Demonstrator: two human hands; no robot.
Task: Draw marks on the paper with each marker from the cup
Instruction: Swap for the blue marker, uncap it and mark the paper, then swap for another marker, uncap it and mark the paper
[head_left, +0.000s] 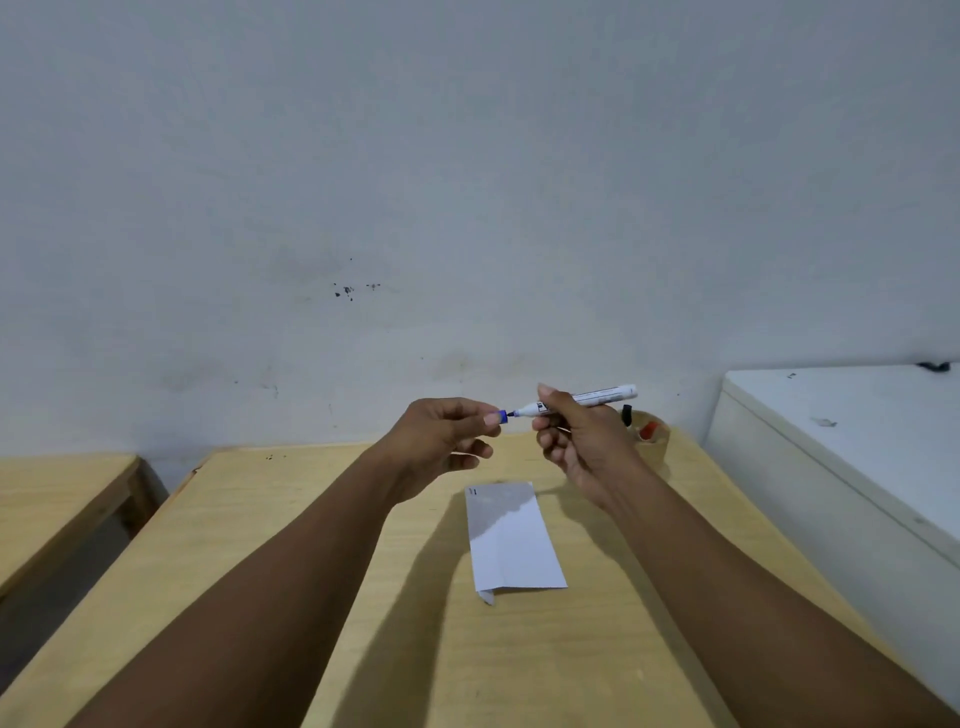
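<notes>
Both hands are raised above the table (322, 561), close to the far wall (467, 156). The right hand (582, 441) holds a white marker (576, 402) roughly level, its fingers (545, 441) curled around the front half of the barrel, thumb on top. The dark tip points left, toward the left hand (441, 436). The left hand pinches a small blue cap (501, 415) between thumb and forefinger, the other fingers loosely bent beneath. Cap and tip sit just apart or barely touching; which of the two I cannot tell.

Below the hands, a white sheet of paper (511, 540) lies flat on the table, folded, with a small dark mark near its far left corner. A cup (652, 441) stands at the far right of the table, partly hidden behind the right hand, with a black marker (627, 414) and a red marker (648, 430) showing in it. A white cabinet (857, 467) stands to the right of the table, and another wooden table (57, 493) to the left.
</notes>
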